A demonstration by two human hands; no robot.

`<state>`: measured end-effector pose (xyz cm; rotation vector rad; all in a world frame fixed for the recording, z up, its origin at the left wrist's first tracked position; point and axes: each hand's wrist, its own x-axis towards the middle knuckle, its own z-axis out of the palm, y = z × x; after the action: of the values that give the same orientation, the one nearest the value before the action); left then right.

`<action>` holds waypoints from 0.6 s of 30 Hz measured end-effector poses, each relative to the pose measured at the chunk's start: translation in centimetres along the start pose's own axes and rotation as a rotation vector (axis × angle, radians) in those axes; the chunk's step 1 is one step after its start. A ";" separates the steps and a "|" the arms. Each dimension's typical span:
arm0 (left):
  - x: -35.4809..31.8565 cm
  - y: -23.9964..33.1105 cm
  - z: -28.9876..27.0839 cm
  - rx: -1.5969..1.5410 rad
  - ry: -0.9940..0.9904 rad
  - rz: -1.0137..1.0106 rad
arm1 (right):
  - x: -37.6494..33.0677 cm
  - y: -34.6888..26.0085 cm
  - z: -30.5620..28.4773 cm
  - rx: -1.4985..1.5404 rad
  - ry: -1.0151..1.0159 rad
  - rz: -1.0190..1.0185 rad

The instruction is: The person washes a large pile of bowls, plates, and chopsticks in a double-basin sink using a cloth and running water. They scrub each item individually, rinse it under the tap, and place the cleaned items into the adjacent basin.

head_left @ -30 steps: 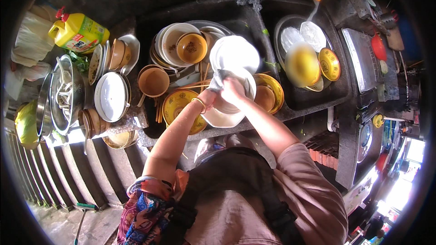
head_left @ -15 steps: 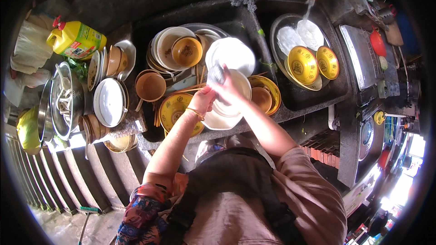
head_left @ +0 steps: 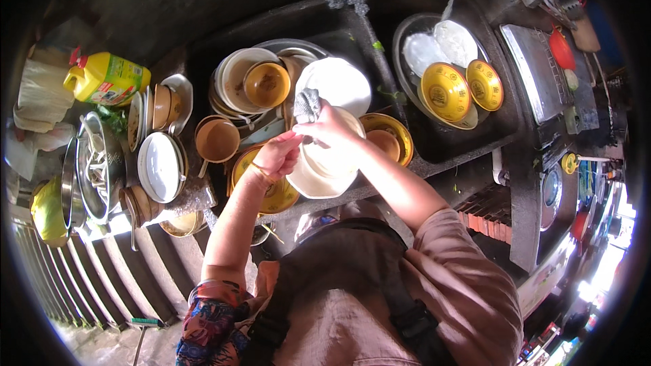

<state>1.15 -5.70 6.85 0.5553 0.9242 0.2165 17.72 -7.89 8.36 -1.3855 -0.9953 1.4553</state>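
Note:
A grey scrubbing cloth is in my right hand, bunched at its fingers. My left hand is closed, its fingertips meeting the right hand; what it pinches, if anything, is hidden. Both hands are above a white bowl at the sink's near edge. Beyond them lies a white dish. A yellow patterned bowl sits partly under my left hand. Right of the white bowl, a small brown bowl rests inside another yellow bowl.
Stacked bowls and a brown handled cup fill the left basin. In the right basin, a large metal basin holds yellow bowls and clear dishes. More plates and a yellow detergent jug are at left.
The view has shifted slightly. My right hand and the grey cloth, blurred before, now show sharply. Chopsticks seen beside my left hand earlier are mostly out of sight.

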 end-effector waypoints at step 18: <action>11.5 11.6 14.4 1.238 0.181 0.614 | -1.7 8.1 -2.3 -0.789 0.375 -0.023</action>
<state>20.14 3.53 11.95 1.9990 0.9746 0.2271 19.53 -11.99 1.02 -2.0909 -1.3892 0.7340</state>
